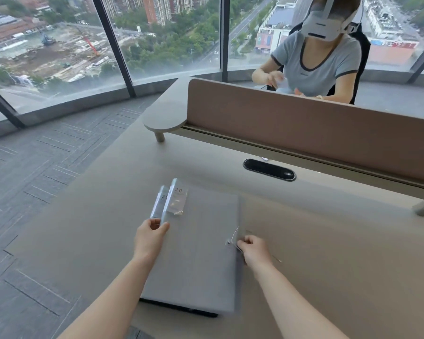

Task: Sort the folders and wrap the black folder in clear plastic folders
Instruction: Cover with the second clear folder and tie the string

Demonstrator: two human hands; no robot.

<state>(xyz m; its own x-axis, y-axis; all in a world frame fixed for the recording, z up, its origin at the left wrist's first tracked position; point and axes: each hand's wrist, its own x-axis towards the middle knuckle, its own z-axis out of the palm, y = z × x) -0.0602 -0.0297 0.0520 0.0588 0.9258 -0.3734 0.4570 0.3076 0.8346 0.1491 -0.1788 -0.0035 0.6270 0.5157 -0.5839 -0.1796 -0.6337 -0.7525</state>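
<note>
A grey folder [196, 253] lies near the tabletop's [328, 253] left edge, on top of a black folder [181, 306] whose edge shows at its near end. The left hand [149, 238] pinches the grey folder's left edge, beside a second labelled spine [159, 201]. The right hand [255, 249] is closed on the string [234, 234] by the clasp button [228, 242] at the right edge.

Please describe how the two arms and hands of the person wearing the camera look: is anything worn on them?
Both forearms are bare: no sleeves in view. The left hand and the right hand show no gloves, rings, watch or bracelet.
</note>
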